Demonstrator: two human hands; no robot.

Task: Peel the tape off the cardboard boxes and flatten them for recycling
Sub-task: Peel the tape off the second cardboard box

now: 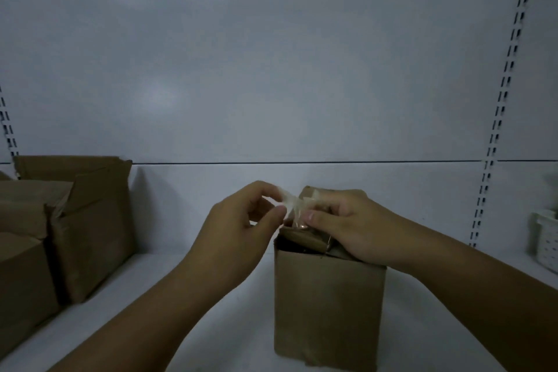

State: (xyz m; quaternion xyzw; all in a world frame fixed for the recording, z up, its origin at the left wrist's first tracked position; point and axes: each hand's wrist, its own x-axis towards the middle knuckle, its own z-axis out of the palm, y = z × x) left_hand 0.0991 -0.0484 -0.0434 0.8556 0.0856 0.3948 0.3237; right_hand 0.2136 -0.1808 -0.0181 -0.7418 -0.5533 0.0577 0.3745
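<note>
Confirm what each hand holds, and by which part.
Left hand pinches the loose end of the clear tape between thumb and fingers. Right hand pinches the same tape lower down, resting on the small box top.

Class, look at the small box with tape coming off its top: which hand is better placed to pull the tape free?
Left. The left hand pinches the lifted tape clear of the box, while the right hand presses on the flaps.

Both forearms are bare, no sleeves showing; the left hand (238, 229) and right hand (350, 223) wear nothing.
</note>
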